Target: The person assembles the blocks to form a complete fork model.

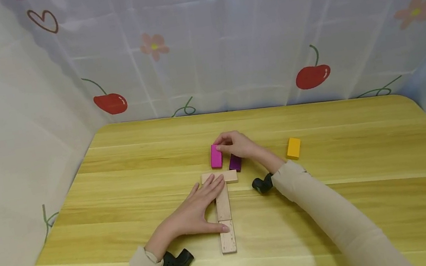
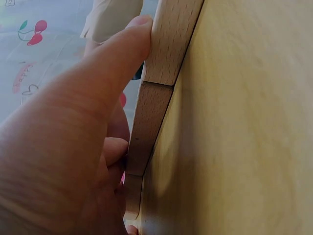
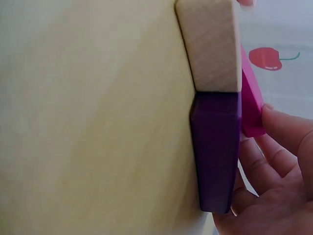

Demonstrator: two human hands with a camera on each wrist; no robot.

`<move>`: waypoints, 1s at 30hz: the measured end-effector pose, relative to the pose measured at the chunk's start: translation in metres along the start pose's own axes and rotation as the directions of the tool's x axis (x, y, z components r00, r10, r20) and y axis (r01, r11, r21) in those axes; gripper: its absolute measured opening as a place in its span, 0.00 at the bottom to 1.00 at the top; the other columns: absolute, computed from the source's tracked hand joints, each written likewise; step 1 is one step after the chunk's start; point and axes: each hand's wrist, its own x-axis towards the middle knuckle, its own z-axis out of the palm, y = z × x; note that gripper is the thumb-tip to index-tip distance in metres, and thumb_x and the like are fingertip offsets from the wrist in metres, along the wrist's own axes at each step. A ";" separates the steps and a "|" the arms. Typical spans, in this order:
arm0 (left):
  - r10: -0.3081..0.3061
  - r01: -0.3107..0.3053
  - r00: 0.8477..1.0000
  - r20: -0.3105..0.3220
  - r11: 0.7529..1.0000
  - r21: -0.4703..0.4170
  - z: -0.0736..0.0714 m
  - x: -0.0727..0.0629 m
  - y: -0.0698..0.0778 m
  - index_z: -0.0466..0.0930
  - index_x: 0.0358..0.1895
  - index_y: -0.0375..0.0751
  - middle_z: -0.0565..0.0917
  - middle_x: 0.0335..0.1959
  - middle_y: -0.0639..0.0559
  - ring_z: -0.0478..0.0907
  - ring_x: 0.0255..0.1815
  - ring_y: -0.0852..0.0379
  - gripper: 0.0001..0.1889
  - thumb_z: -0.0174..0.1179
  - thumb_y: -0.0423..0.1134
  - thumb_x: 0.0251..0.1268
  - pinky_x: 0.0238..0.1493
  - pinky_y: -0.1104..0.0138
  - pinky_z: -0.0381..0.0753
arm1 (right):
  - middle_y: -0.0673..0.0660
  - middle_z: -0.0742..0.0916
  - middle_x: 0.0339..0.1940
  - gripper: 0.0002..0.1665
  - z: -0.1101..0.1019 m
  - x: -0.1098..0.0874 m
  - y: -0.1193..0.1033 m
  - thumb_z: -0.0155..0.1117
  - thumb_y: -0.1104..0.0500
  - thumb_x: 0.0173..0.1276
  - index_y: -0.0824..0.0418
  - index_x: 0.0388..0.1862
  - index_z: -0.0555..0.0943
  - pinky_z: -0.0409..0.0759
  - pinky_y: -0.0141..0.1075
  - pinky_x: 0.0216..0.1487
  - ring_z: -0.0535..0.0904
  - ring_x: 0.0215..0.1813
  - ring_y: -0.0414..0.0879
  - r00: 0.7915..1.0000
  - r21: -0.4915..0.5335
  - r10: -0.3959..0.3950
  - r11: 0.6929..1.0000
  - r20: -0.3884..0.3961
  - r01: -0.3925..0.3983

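Between the thumb and fingers of my right hand (image 1: 242,145) is a pinched magenta block (image 1: 215,157), seen from the side in the right wrist view. Below that hand, a purple block (image 1: 236,163) lies on the table, its end against a plain wooden block (image 1: 231,176) set crosswise. Two more plain wooden blocks run toward me in a line: a middle block (image 1: 223,206) and a near block (image 1: 228,244). My left hand (image 1: 191,214) rests spread over this line, fingertips on the crosswise block and thumb on the near one.
A yellow block (image 1: 293,148) lies apart on the right of the wooden table (image 1: 370,173). Black wrist devices, one at the left wrist (image 1: 178,261) and one at the right (image 1: 262,185), stick out near the sleeves. A patterned curtain (image 1: 216,48) hangs behind.
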 end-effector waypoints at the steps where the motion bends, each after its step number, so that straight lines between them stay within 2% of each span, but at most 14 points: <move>1: 0.000 0.000 1.000 0.000 1.000 -0.001 0.000 0.000 0.000 0.42 0.75 0.40 0.39 0.75 0.54 0.30 0.73 0.54 0.55 0.58 0.68 0.52 0.68 0.51 0.32 | 0.57 0.84 0.39 0.12 0.000 -0.001 0.000 0.56 0.60 0.71 0.65 0.48 0.80 0.74 0.40 0.46 0.78 0.43 0.49 1.000 -0.009 -0.005 1.000 0.007 0.005; 9: 0.000 0.000 1.000 0.003 1.000 -0.019 -0.001 0.000 0.001 0.42 0.75 0.41 0.39 0.75 0.53 0.29 0.73 0.55 0.55 0.59 0.68 0.52 0.68 0.51 0.31 | 0.55 0.84 0.40 0.12 0.003 -0.005 0.002 0.57 0.60 0.71 0.65 0.47 0.81 0.74 0.41 0.48 0.78 0.44 0.48 0.997 -0.054 -0.060 0.997 0.037 0.062; 14: -0.005 0.006 1.000 0.007 1.000 -0.028 -0.002 0.000 0.001 0.42 0.75 0.41 0.39 0.75 0.54 0.29 0.73 0.55 0.55 0.59 0.67 0.52 0.68 0.51 0.31 | 0.59 0.84 0.47 0.14 0.004 -0.007 0.001 0.57 0.60 0.71 0.65 0.50 0.81 0.72 0.42 0.55 0.76 0.52 0.50 0.994 -0.126 -0.101 0.986 0.047 0.106; 21: -0.006 0.006 1.000 0.008 1.000 -0.023 -0.002 0.000 0.002 0.42 0.75 0.41 0.39 0.75 0.54 0.29 0.73 0.55 0.55 0.59 0.68 0.52 0.68 0.51 0.31 | 0.66 0.78 0.57 0.16 0.004 -0.009 0.001 0.59 0.64 0.68 0.70 0.53 0.80 0.65 0.45 0.62 0.70 0.62 0.57 0.980 -0.231 -0.179 0.954 0.085 0.194; 30: -0.008 0.009 1.000 0.010 1.000 -0.024 -0.002 0.000 0.001 0.41 0.75 0.41 0.39 0.75 0.54 0.29 0.73 0.55 0.55 0.58 0.68 0.52 0.68 0.51 0.31 | 0.66 0.74 0.62 0.21 0.006 -0.010 -0.003 0.62 0.57 0.67 0.68 0.55 0.78 0.59 0.47 0.66 0.64 0.66 0.59 0.986 -0.334 -0.124 0.930 0.113 0.156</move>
